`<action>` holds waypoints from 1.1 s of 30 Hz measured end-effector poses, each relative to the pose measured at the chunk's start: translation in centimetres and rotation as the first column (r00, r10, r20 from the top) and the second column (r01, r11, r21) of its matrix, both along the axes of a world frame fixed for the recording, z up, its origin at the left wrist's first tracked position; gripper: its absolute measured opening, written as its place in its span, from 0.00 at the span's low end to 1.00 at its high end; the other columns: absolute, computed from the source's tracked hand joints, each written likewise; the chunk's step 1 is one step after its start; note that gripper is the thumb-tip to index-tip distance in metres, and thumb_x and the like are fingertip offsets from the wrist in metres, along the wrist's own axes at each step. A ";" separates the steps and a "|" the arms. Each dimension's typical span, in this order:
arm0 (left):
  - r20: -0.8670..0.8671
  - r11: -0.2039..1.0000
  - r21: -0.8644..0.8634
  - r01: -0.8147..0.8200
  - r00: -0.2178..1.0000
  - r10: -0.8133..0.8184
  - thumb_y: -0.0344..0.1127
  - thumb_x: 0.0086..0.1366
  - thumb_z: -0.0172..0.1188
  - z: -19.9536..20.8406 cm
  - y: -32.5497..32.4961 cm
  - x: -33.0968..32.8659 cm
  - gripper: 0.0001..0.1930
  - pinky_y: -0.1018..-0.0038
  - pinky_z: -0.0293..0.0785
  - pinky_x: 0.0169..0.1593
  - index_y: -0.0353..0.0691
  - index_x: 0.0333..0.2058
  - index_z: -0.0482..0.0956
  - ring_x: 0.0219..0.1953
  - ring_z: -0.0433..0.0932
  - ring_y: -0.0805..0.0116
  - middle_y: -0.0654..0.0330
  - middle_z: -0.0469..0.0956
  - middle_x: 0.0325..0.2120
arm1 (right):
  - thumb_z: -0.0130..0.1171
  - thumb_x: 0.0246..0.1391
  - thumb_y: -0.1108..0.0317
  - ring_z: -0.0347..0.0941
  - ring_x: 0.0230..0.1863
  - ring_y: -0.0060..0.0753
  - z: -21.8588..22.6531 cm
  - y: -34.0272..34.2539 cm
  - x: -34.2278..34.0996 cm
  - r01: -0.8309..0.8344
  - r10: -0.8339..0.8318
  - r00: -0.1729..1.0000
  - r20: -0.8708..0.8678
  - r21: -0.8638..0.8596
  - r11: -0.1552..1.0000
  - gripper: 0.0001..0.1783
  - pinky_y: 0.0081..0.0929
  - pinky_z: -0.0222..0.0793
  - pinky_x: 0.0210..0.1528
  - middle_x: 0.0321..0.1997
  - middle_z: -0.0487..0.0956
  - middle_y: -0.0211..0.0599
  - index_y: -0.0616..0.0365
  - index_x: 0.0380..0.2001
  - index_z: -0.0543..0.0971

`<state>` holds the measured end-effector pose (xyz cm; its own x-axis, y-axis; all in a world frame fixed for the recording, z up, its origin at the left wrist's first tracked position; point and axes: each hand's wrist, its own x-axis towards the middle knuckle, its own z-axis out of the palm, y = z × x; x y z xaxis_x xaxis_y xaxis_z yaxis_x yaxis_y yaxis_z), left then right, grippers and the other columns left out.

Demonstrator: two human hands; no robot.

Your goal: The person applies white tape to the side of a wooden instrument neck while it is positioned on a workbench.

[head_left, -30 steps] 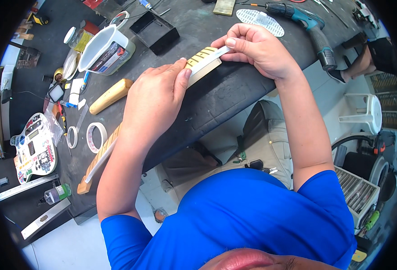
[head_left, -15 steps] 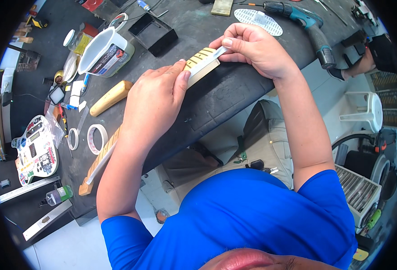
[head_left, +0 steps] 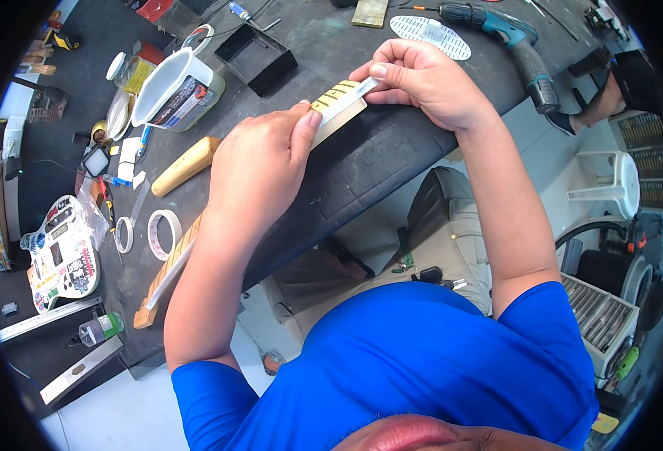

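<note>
A pale wooden guitar neck (head_left: 167,276) lies slantwise along the bench's near edge, its fretboard marked with dark crosswise lines. White tape (head_left: 337,107) runs lengthwise on it and shows again near the lower-left end. My left hand (head_left: 260,161) wraps over the neck from above, thumb against the tape, and hides the middle part. At the upper-right end, my right hand (head_left: 425,83) pinches the tape's tip between thumb and fingers. A yellowish rounded wooden piece (head_left: 185,167) lies beside my left wrist.
Beyond my hands stand a black open box (head_left: 256,59) and a white plastic tub (head_left: 177,90). A cordless drill (head_left: 523,56) rests at the far right. Tape rolls (head_left: 164,234) and a sticker-covered guitar-shaped body (head_left: 64,255) are at left. A white stool (head_left: 609,184) stands right.
Both hands keep nearly the same place and grip on the neck and tape. The view has shifted very slightly.
</note>
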<state>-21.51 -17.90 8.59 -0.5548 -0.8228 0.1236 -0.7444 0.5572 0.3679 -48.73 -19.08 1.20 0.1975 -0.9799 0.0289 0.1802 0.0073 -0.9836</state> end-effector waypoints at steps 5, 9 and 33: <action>0.065 0.987 -0.154 0.051 0.997 -0.042 0.48 0.87 0.49 -1.4 -1.0 -0.8 0.24 0.46 0.81 0.51 0.33 0.43 0.85 0.47 0.86 0.38 0.44 0.86 0.39 | 0.65 0.78 0.63 0.87 0.56 0.30 0.1 0.0 -0.1 -0.006 0.006 1.000 0.008 0.004 1.000 0.12 0.27 0.88 0.60 0.57 0.88 0.50 0.62 0.50 0.80; 0.163 1.000 0.026 0.002 0.987 -0.006 0.53 0.88 0.44 -0.3 -1.6 -2.0 0.29 0.47 0.79 0.53 0.34 0.45 0.86 0.48 0.84 0.39 0.44 0.83 0.39 | 0.64 0.78 0.63 0.87 0.55 0.28 0.1 -0.1 0.0 0.002 -0.002 1.000 -0.012 0.020 1.000 0.11 0.28 0.88 0.60 0.57 0.87 0.46 0.61 0.51 0.80; 0.234 0.999 0.048 -0.005 0.972 -0.006 0.55 0.86 0.47 0.1 -3.1 -4.5 0.33 0.46 0.82 0.47 0.34 0.33 0.88 0.41 0.88 0.39 0.43 0.87 0.31 | 0.67 0.76 0.61 0.87 0.51 0.28 1.9 -1.5 1.6 0.086 -0.036 0.938 -0.344 0.133 0.987 0.12 0.31 0.89 0.49 0.50 0.88 0.38 0.60 0.46 0.82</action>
<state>-26.05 -21.03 8.72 -0.5639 -0.8244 -0.0494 -0.8129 0.5434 0.2095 -47.17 -20.56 3.10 0.1106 -0.9790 -0.1710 -0.1592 0.1524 -0.9754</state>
